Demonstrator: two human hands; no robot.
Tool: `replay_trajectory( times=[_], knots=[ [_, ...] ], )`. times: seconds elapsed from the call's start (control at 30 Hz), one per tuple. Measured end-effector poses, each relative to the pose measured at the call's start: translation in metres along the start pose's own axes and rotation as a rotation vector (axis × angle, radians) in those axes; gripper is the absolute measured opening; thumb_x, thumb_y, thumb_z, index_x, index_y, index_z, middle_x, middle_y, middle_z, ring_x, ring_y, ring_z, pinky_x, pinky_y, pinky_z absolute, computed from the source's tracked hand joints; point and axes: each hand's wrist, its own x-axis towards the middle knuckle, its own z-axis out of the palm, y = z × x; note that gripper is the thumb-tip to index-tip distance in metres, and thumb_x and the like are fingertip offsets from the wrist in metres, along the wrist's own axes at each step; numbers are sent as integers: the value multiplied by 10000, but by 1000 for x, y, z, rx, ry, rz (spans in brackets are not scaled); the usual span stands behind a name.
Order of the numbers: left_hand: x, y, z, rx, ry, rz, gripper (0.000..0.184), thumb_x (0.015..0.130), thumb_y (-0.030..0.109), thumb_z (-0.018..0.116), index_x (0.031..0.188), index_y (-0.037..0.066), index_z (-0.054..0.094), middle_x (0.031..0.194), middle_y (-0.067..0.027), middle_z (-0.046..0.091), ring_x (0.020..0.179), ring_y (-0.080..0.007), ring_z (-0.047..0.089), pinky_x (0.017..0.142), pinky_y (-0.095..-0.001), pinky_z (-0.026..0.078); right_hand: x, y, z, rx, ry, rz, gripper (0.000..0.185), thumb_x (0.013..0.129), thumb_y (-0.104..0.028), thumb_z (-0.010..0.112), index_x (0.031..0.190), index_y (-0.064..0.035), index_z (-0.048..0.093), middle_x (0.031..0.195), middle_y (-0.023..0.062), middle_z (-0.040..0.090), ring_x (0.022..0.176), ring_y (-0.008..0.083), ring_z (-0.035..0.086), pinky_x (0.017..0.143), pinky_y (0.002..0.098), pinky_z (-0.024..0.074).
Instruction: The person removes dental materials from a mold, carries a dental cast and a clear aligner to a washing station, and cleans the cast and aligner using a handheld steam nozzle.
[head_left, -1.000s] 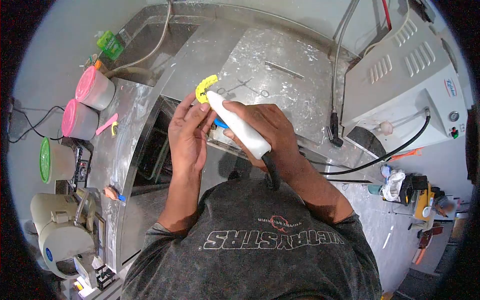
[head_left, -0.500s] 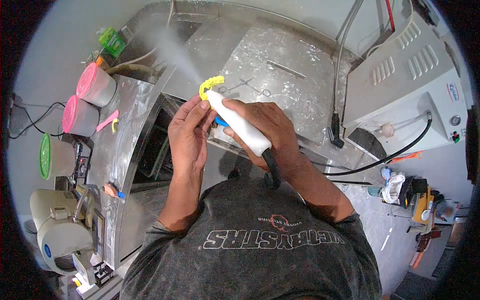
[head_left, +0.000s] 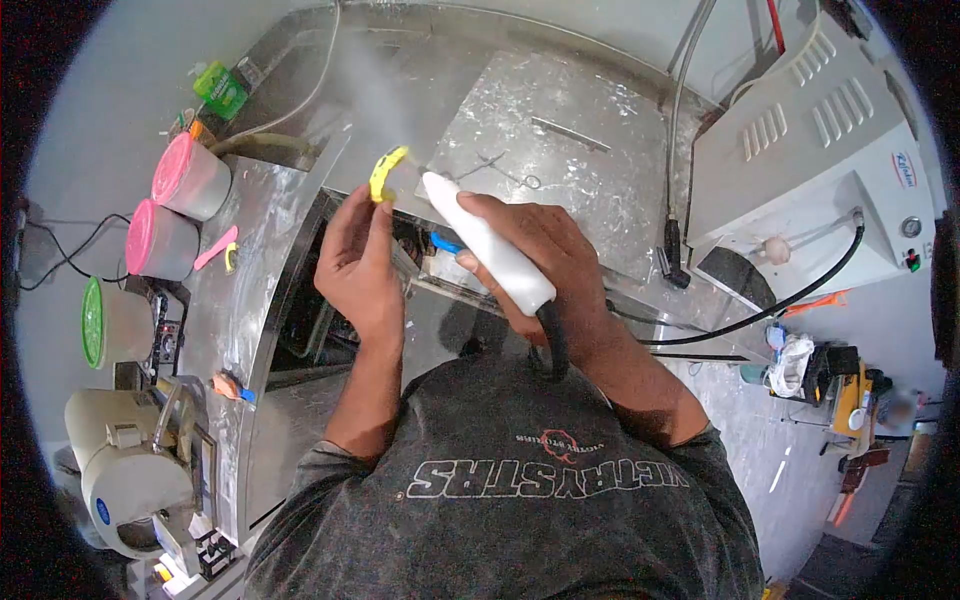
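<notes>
Between the thumb and fingertips of my left hand point(head_left: 360, 265) is a thin yellow dental arch piece point(head_left: 383, 174), turned nearly edge-on. My right hand point(head_left: 556, 255) wraps round a white steam cleaner handpiece point(head_left: 487, 247), from whose rear end a black hose point(head_left: 553, 340) hangs. The nozzle points up and left, just right of the yellow piece and apart from it. A plume of steam point(head_left: 375, 85) drifts behind and above the piece. Beyond the nozzle, a scissor-like metal tool point(head_left: 490, 170) lies on the metal worktop point(head_left: 560, 110).
At right stands a grey steam machine point(head_left: 800, 150) with a black hose. Pink-lidded tubs point(head_left: 190, 175), a green-lidded tub point(head_left: 115, 318), a pink spatula point(head_left: 215, 248) and a beige machine point(head_left: 130, 470) are on the left. A dark recess point(head_left: 310, 300) opens below the worktop.
My left hand has moved slightly left and down and turned the yellow piece from flat to edge-on. A gap now separates it from the nozzle. The right hand stays nearly in place.
</notes>
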Motion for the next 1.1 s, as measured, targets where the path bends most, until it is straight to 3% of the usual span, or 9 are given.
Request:
replay_trajectory(
  times=[0.07,0.17,0.3,0.6,0.7,1.1],
  knots=[
    [2,-8,-5,101,0,138,312,895,-56,654,1205,-84,623,1153,-148,672,1021,-174,654,920,-277,517,0,-2,-1,-1,-21,-5,508,786,-112,769,1266,-81,605,1081,126,687,962,282,649,881,384,476],
    [3,-11,-12,199,-26,210,310,903,-55,645,1212,-76,626,1174,-153,666,1041,-174,647,932,-282,516,-3,3,-4,38,-148,-15,662,772,-200,717,1382,-90,484,1201,126,635,1085,302,611,937,411,421],
    [3,-18,-15,201,-42,292,311,906,-66,633,1216,-80,618,1194,-161,657,1057,-185,644,950,-297,514,-4,-1,0,61,-209,-2,687,754,-182,705,1397,-111,474,1201,123,633,1107,309,601,946,415,418],
    [2,-13,-15,161,-43,277,295,888,-95,630,1176,-34,657,1175,-135,663,1078,-184,624,939,-302,506,-1,-6,-4,119,-240,20,680,759,-192,690,1400,-124,474,1188,112,638,1099,317,598,947,411,419],
    [3,-15,-18,232,-69,359,297,890,-94,628,1180,-36,653,1173,-134,664,1068,-182,627,933,-300,507,-1,-6,-3,131,-228,15,675,765,-199,690,1401,-130,474,1190,109,639,1100,316,598,952,408,418],
    [2,-12,-15,79,-33,253,276,901,-91,622,1173,-49,645,1190,-159,658,1065,-191,635,945,-313,520,0,-7,-3,56,-220,24,669,791,-228,700,1407,-133,458,1259,115,619,1114,290,595,953,407,414]
  ],
)
